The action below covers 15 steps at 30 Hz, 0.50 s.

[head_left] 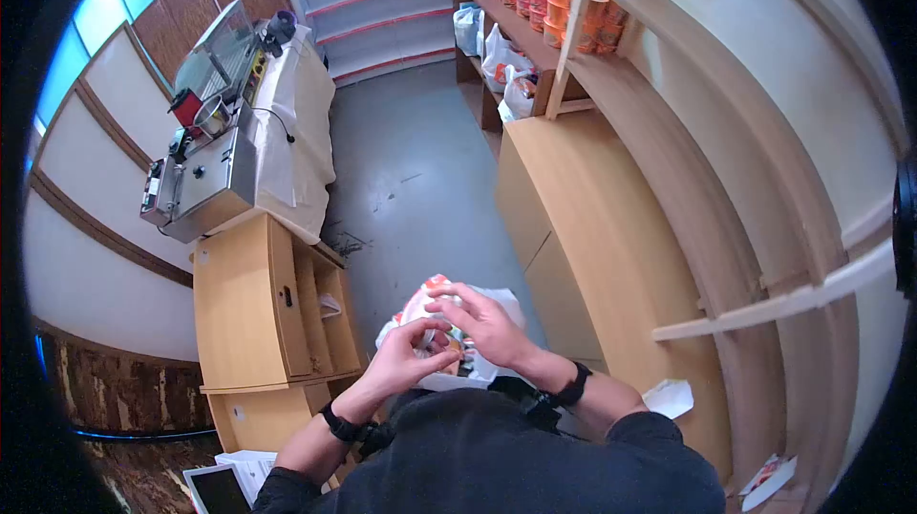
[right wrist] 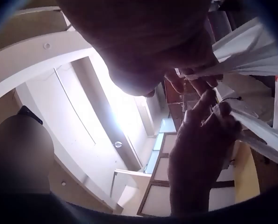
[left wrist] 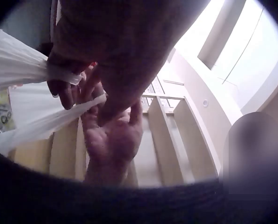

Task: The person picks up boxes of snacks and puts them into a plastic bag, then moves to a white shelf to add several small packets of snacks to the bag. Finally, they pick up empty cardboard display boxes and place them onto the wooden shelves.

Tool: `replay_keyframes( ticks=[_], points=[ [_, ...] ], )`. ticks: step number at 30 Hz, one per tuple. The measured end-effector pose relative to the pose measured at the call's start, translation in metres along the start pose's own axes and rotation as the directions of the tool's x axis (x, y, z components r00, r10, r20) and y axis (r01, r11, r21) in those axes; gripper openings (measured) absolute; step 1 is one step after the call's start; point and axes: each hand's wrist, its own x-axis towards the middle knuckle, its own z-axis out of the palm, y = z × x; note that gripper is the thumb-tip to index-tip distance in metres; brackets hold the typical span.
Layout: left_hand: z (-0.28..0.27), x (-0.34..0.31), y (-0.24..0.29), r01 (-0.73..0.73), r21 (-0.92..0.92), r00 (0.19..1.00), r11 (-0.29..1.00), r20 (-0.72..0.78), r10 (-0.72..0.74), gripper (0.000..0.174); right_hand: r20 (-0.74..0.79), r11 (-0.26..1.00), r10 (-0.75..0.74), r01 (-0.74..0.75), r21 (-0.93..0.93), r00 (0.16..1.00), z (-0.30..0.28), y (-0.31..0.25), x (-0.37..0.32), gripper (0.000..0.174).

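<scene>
A white plastic carrier bag [head_left: 511,306] with red-orange print is held close in front of the person's body, and colourful packages [head_left: 458,350] show through its opening. My left hand [head_left: 411,359] pinches one twisted strip of the bag, the thumb and fingers brought together. Opposite it, the right hand [head_left: 489,331] has curled fingers gripping another strip. In the left wrist view the bag's plastic [left wrist: 18,60] stretches taut from the fingers in two bands. The right wrist view shows the fingers of both hands nearly meeting, with bag plastic [right wrist: 253,49] pulled out to the right.
A wooden cabinet [head_left: 244,309] stands at the left, with a steel appliance [head_left: 215,184] on a cloth-covered table behind it. Along the right runs a long wooden counter [head_left: 583,218] with shelves. Stacked cup containers [head_left: 554,12] and filled bags [head_left: 501,60] stand farther back.
</scene>
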Motion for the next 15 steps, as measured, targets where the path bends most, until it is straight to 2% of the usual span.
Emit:
replay_keyframes(
  ticks=[1,2,3,4,7,9,11,13,14,15],
  points=[
    [-0.009,0.016,0.002,-0.003,0.045,1.000,0.999,-0.022,0.004,0.041,0.038,0.999,0.046,-0.047,0.017,0.998,-0.003,-0.010,0.023,0.035],
    [-0.020,0.038,0.003,-0.016,0.092,0.999,0.996,-0.047,0.020,0.041,0.073,0.980,0.002,0.013,-0.197,0.997,-0.010,-0.011,0.046,0.041],
    [-0.033,0.062,0.002,-0.029,0.141,0.996,0.990,-0.074,0.040,0.041,0.101,0.962,-0.041,0.066,-0.263,0.994,-0.015,-0.020,0.070,0.043],
    [-0.046,0.090,-0.013,-0.126,0.117,0.989,0.985,-0.060,0.134,0.034,0.130,0.939,-0.080,0.119,-0.323,0.988,-0.018,-0.029,0.093,0.045],
    [-0.073,0.162,-0.004,-0.279,-0.062,0.958,0.958,-0.091,0.273,0.035,0.188,0.882,-0.128,0.199,-0.428,0.974,-0.037,-0.055,0.158,0.052],
    [-0.098,0.205,-0.005,-0.189,-0.124,0.982,0.974,-0.036,0.185,0.040,0.208,0.845,-0.119,0.209,-0.492,0.971,-0.051,-0.064,0.204,0.052],
    [-0.126,0.263,-0.012,-0.314,0.002,0.947,0.949,-0.071,0.314,0.037,0.203,0.720,-0.196,0.281,-0.635,0.959,-0.070,-0.057,0.256,0.051],
    [-0.159,0.309,0.024,-0.292,-0.167,0.956,0.942,-0.022,0.292,0.033,0.199,0.583,-0.294,0.340,-0.738,0.935,-0.091,-0.056,0.307,0.051],
    [-0.175,0.336,0.017,-0.259,-0.193,0.964,0.946,0.002,0.264,0.028,0.166,0.586,-0.275,0.302,-0.752,0.947,-0.101,-0.063,0.329,0.052],
    [-0.192,0.363,0.011,-0.225,-0.218,0.971,0.950,0.025,0.236,0.023,0.096,0.640,-0.199,0.204,-0.741,0.975,-0.109,-0.073,0.348,0.052]
  ],
)
